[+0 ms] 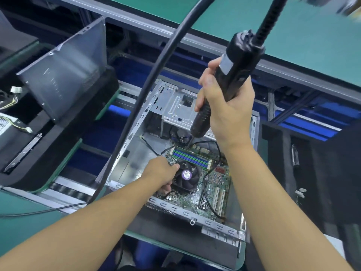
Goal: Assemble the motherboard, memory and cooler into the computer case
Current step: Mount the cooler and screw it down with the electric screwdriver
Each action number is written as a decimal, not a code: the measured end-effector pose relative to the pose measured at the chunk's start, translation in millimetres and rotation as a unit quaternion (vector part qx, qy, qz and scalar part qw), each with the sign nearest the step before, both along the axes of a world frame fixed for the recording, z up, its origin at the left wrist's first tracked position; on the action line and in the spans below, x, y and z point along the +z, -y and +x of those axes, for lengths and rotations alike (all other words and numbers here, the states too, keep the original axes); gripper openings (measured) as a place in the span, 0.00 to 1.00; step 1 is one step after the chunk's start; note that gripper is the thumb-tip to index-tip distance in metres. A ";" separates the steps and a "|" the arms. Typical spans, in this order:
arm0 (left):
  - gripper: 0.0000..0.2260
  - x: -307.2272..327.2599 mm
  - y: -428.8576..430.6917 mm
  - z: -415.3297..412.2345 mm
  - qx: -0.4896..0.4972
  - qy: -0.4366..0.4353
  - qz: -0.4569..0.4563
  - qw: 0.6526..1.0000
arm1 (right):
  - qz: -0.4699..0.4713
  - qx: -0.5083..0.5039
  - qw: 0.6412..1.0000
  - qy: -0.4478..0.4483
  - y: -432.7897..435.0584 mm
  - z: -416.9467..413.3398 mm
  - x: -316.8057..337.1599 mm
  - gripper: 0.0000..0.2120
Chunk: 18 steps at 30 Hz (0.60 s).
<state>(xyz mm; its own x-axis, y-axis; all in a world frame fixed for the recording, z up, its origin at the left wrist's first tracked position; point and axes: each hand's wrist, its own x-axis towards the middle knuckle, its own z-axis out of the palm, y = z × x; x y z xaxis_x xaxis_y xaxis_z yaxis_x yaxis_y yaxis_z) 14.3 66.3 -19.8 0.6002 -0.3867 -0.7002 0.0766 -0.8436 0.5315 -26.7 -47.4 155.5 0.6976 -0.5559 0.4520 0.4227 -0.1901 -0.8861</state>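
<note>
Gripping the cooler [186, 177] by its left edge, the left hand [162, 171] is steadying it, while the right hand [224, 106] is squeezing a power screwdriver [234, 69] whose tip is pointing down just behind the cooler, past the memory slots [190, 157]. The motherboard [215, 185] is already sitting under the cooler in the case [134, 139] (screws seem to be what is left).

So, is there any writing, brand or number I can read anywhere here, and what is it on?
No text here reads clearly.
Purple round sticker on the cooler fan: white print, too blurred to read.
Grey label on the electric screwdriver: no legible writing.
Motherboard: markings too small to read.
</note>
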 end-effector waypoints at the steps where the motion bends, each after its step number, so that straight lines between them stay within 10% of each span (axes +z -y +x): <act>1: 0.24 0.7 -0.6 0.8 -0.015 0.020 0.005 1.000 | 0.004 -0.005 1.000 -0.001 0.1 -3.0 -1.5 0.10; 11: 0.16 51.0 -2.8 -34.5 -0.276 0.326 -0.002 0.904 | 0.036 -0.037 0.999 0.005 -6.1 -1.0 -15.4 0.07; 18: 0.39 27.8 43.5 -79.8 -0.438 0.266 0.125 0.849 | -0.011 -0.028 0.999 0.032 11.3 14.7 -15.3 0.06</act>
<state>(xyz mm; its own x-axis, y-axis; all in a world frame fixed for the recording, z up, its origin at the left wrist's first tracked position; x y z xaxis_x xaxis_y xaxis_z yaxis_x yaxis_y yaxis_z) -65.4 22.8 8.0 0.4160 -0.7275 -0.5456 -0.8342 -0.5441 0.0894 -12.0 -58.7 140.2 0.6353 -0.5816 0.5081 0.4671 -0.2345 -0.8525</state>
